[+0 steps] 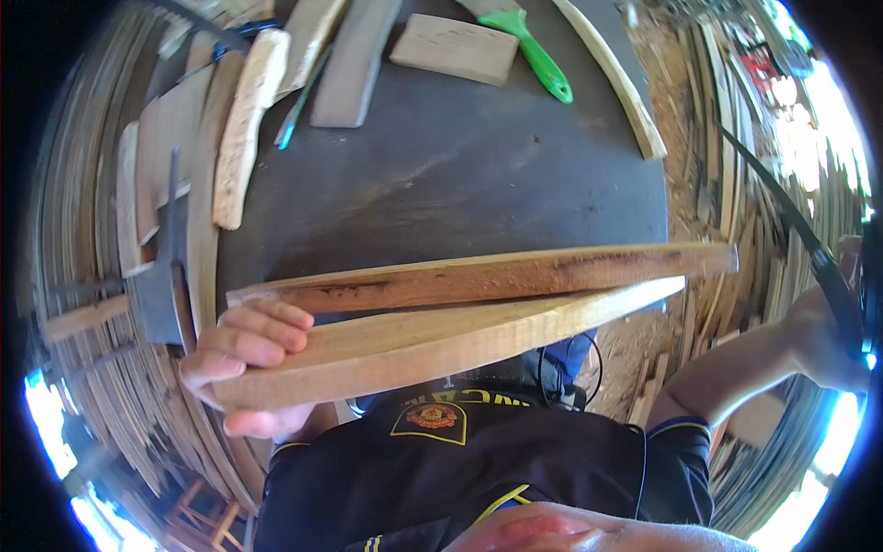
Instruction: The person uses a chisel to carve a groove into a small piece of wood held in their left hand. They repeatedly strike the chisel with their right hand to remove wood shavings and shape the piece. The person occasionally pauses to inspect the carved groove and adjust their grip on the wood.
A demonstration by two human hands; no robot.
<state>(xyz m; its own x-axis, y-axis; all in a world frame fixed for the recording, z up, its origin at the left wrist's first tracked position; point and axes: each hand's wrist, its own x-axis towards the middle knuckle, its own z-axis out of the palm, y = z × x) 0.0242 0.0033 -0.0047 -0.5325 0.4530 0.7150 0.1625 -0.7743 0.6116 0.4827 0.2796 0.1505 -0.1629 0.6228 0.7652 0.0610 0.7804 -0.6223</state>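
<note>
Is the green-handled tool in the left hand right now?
No, the green-handled tool lies on the dark table, while the left hand grips one end of a pale wooden board.

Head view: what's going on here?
A person's left hand grips the left end of a pale wooden piece in front of the body. A browner wooden piece runs alongside it; whether the hand touches that too is unclear. The right hand is out to the right by a long dark object, its grip unclear. On the dark table beyond lie a green-handled tool and a flat wooden block.
</note>
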